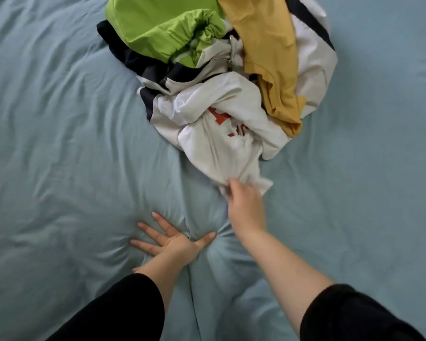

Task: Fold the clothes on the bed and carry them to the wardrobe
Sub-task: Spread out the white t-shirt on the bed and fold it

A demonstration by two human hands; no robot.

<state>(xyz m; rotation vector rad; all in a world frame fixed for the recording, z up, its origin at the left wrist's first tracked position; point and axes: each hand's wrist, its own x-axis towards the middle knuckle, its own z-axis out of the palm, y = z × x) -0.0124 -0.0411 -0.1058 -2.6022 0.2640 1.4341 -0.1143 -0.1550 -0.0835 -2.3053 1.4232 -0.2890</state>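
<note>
Just past our right hand [244,205], which grabs the white shirt [219,143] by its near edge, the clothes [162,28] lie heaped on the bed [59,119], nothing folded yet, while our left hand [172,239] presses flat beside it, fingers spread.

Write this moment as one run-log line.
left hand: flat on bed | right hand: grips white shirt | pile: unfolded

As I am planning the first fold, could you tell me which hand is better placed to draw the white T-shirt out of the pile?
The right hand: it grips the white T-shirt by its near edge. The left hand presses flat on the sheet, apart from the pile.
</note>
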